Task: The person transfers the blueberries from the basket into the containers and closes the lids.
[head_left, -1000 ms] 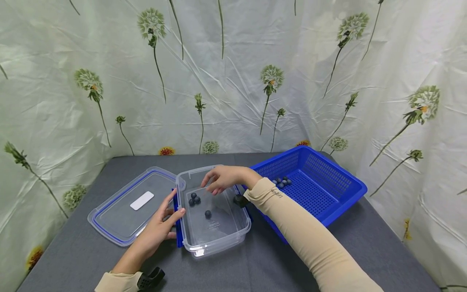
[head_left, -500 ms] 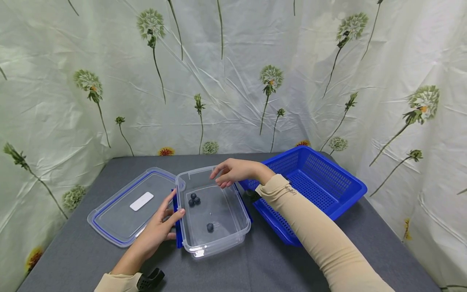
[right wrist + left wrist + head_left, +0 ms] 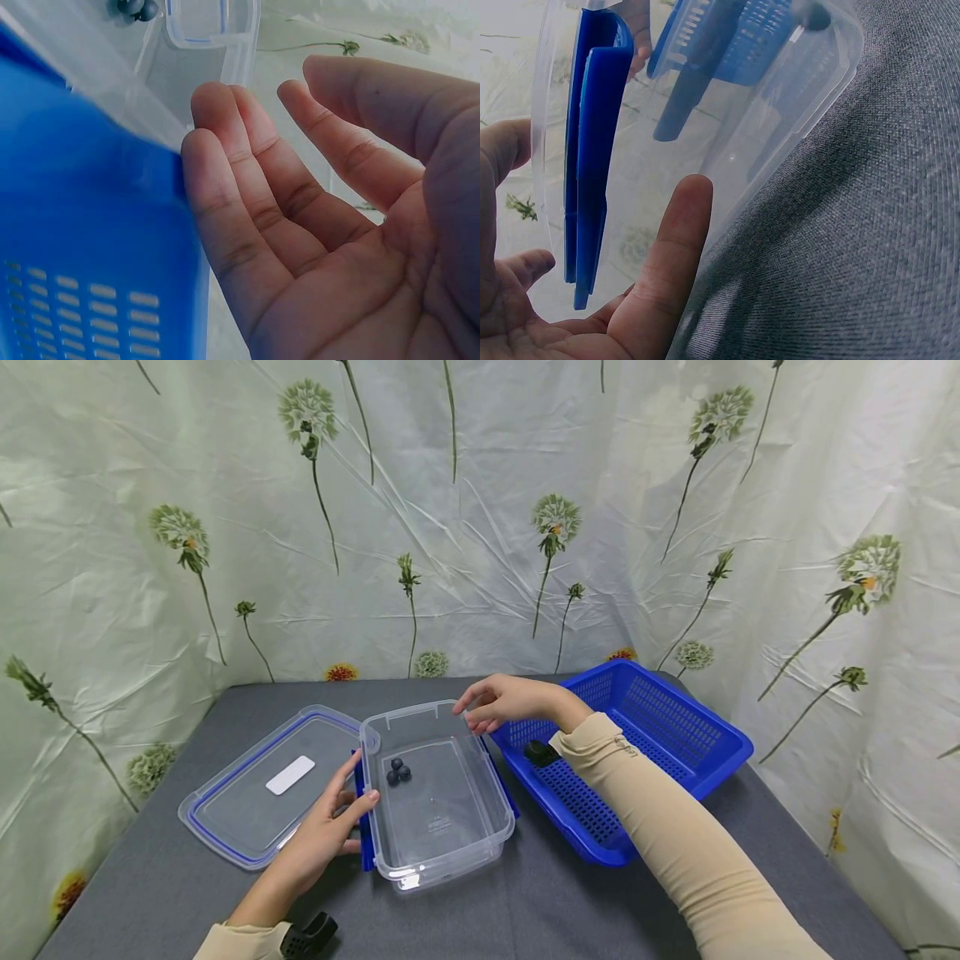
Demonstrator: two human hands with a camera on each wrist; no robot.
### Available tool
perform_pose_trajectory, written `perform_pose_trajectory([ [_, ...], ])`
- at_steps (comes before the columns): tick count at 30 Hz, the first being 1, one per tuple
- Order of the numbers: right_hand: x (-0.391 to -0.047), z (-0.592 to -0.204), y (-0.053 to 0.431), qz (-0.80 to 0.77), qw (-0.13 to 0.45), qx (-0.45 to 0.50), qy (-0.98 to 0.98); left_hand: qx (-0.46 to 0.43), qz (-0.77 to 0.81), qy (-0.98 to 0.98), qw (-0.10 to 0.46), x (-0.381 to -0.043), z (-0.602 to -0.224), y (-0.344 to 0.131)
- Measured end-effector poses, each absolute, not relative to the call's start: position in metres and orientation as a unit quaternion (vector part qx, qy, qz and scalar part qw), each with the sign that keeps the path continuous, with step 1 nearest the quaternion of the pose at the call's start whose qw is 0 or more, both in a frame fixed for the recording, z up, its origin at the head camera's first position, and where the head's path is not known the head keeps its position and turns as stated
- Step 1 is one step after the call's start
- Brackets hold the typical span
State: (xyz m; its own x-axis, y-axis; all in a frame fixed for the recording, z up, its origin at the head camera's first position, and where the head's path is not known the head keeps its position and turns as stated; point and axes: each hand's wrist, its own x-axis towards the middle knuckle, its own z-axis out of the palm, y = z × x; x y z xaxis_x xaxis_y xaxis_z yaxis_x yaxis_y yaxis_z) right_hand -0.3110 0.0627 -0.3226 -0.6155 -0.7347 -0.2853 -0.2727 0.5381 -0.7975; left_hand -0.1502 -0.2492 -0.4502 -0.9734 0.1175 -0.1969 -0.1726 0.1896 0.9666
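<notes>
A clear plastic food container [image 3: 442, 810] with blue clips sits mid-table, its lid off. Three blueberries [image 3: 398, 772] lie clustered on its floor towards the left. My left hand [image 3: 318, 827] holds the container's left side, thumb over the rim and the other fingers along the outer wall by the blue clip [image 3: 592, 165]. Through the clear wall, a dark round spot [image 3: 814, 16] shows in the left wrist view. Above the container's far right corner hovers my right hand [image 3: 510, 700], fingers loosely bent; its palm and fingers [image 3: 240, 187] hold nothing in the right wrist view.
A blue perforated basket [image 3: 697, 735] stands right of the container, partly covered by the right forearm. The clear lid [image 3: 240, 810] with a blue seal and white label lies flat at left. A flowered curtain [image 3: 465, 527] hangs behind the grey-covered table [image 3: 525, 910].
My right hand has moved up and right, away from the container's middle. The lone blueberry rolled nearer and no longer shows in the head view. The left hand stays put.
</notes>
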Motion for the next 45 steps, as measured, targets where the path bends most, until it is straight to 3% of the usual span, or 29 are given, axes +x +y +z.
perform_pose_trajectory([
  [45,-0.329,-0.340,0.182,-0.433,0.274,-0.201,0.835,-0.019,0.641,0.759,0.116,-0.150,-0.451,-0.249],
])
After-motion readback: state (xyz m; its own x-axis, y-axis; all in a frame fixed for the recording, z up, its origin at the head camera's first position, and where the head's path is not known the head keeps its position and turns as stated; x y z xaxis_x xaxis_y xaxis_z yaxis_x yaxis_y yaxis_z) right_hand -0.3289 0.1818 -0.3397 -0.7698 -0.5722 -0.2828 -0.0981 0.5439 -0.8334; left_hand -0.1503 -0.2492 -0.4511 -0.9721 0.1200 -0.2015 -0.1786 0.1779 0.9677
